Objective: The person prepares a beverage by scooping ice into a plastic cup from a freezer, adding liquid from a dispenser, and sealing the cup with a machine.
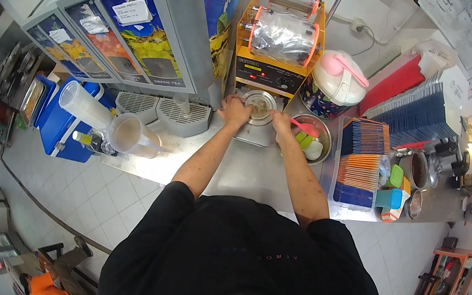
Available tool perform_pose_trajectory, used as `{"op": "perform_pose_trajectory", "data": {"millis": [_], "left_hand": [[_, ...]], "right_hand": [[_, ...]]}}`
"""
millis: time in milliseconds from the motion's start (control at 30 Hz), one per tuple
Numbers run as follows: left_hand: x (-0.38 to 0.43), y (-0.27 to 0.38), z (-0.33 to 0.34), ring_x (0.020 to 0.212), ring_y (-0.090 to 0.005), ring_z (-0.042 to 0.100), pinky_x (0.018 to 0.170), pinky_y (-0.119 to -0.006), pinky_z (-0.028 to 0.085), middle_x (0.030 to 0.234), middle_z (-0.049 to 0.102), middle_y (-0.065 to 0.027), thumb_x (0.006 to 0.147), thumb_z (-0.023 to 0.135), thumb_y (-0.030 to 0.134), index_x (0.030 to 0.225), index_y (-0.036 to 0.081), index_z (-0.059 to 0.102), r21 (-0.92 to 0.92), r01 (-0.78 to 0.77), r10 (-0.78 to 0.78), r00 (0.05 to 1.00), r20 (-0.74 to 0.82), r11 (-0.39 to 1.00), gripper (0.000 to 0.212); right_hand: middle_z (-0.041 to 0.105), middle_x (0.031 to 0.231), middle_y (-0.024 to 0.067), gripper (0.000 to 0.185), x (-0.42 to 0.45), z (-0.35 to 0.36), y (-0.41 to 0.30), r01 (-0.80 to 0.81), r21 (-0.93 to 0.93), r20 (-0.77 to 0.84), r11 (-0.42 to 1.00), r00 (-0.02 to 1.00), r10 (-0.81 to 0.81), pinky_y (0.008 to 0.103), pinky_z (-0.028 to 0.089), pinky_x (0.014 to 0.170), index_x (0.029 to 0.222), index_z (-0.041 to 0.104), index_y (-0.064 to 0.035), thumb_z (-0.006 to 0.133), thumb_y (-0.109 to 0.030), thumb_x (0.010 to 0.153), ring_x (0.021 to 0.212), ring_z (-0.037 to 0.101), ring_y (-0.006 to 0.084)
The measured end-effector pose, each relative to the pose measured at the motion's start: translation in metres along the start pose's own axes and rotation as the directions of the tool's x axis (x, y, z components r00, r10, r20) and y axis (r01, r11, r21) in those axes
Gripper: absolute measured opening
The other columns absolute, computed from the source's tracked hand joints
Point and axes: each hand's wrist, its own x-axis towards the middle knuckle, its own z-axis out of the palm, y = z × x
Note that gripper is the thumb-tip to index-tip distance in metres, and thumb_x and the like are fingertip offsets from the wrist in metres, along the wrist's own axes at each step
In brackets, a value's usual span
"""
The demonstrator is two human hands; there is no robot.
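Note:
Before me stands a yellow-framed cup sealing machine point(270, 72) with a Getra plate. A round metal cup holder point(258, 123) sits low at its front, with something pale and greyish inside its ring. At the holder's left side lies my left hand point(236, 112), fingers against the edge; its grip is unclear. My right hand point(282, 122) is at the right side, fingers curled. A pink sliver shows at its fingertips, and I cannot tell what it belongs to. Beside that hand, a pink spoon point(309, 129) rests in a steel bowl point(328, 138) with green-handled and white utensils.
A drink dispenser point(182, 16) with drip trays point(183, 120) stands left. Nearer are a plastic pitcher point(128, 133) and a blue cooler box point(63, 121). To the right are a rice cooker point(337, 82) and a clear bin point(328, 189) of packets. Behind, a person in orange point(45, 288) sits.

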Motion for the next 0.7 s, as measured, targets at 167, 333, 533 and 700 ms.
{"op": "perform_pose_trajectory", "data": {"millis": [167,333,533,700], "left_hand": [[0.027,-0.042,0.007,0.122,-0.0257,0.052,0.101,-0.057,0.040,0.127,0.057,-0.0090,0.084,0.077,0.033,0.093,0.011,0.067,-0.309,-0.231,0.159,0.957,-0.242,0.923,0.025],[-0.018,0.015,-0.046,0.098,-0.0157,0.060,0.074,-0.039,0.056,0.106,0.058,-0.0021,0.097,0.065,0.023,0.088,0.012,0.051,-0.893,0.077,0.246,0.948,0.204,0.444,0.019],[-0.054,0.028,-0.087,0.101,-0.0163,0.060,0.074,-0.040,0.063,0.107,0.059,-0.0040,0.102,0.059,0.030,0.090,0.011,0.047,-0.894,0.263,0.390,0.828,0.403,0.364,0.025],[-0.072,-0.036,-0.057,0.127,-0.0257,0.051,0.104,-0.054,0.048,0.143,0.047,-0.0126,0.103,0.051,0.049,0.123,0.011,0.057,-0.745,0.490,0.451,0.595,0.665,0.452,0.043]], "right_hand": [[0.067,0.108,0.0136,0.042,-0.019,0.023,-0.030,0.029,0.113,-0.017,0.993,0.999,-0.027,0.0368,0.042,0.099,0.117,0.064,0.0013,0.066,-0.034,0.095,0.113,0.059,0.0241],[0.063,0.102,0.0111,0.037,-0.065,0.011,-0.035,0.489,0.234,-0.087,0.841,0.871,-0.483,0.0367,0.046,0.094,0.112,0.062,-0.0034,0.077,-0.028,0.089,0.116,0.057,0.0239],[0.063,0.119,0.0116,0.058,-0.159,-0.002,-0.083,0.739,-0.605,0.039,0.296,0.399,-0.916,0.0399,0.046,0.099,0.119,0.060,-0.0022,0.088,-0.024,0.073,0.122,0.056,0.0233],[0.065,0.119,0.0119,0.044,-0.170,-0.032,-0.030,0.492,0.501,-0.381,0.712,0.864,-0.329,0.0354,0.052,0.091,0.117,0.062,-0.0040,0.084,-0.014,0.080,0.112,0.063,0.0231]]}}
